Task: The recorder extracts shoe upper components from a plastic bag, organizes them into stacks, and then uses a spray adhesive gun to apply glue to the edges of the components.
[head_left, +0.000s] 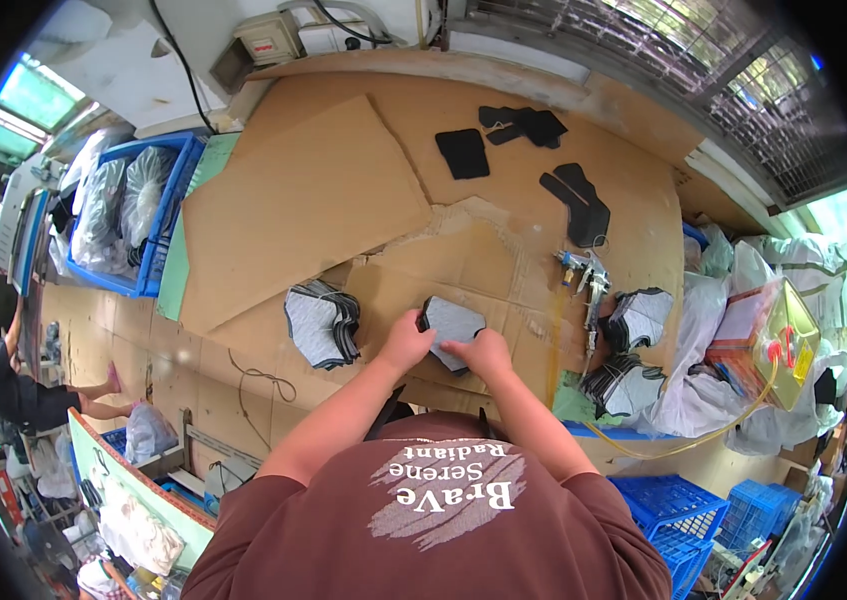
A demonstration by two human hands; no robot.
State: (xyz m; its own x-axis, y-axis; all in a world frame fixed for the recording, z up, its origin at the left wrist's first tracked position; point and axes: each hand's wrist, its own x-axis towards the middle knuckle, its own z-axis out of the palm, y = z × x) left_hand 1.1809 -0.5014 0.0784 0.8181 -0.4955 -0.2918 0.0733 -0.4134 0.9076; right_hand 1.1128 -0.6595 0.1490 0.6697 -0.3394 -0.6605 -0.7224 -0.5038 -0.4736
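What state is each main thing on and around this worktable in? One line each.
Left hand: gripping grey piece
Right hand: gripping it too
Left grey stack: unevenly piled
Black pieces: lying loose, some overlapping
Spray gun: unheld
Blue crate: holding plastic bags
Cardboard sheet: lying flat
Yellowish container: hose attached

The cloth piece (pixel 456 322) looks quilted and matt; cardboard sheet (pixel 298 205) smooth; spray gun (pixel 594 272) shiny metal; black pieces (pixel 463 154) matt, perhaps felt.
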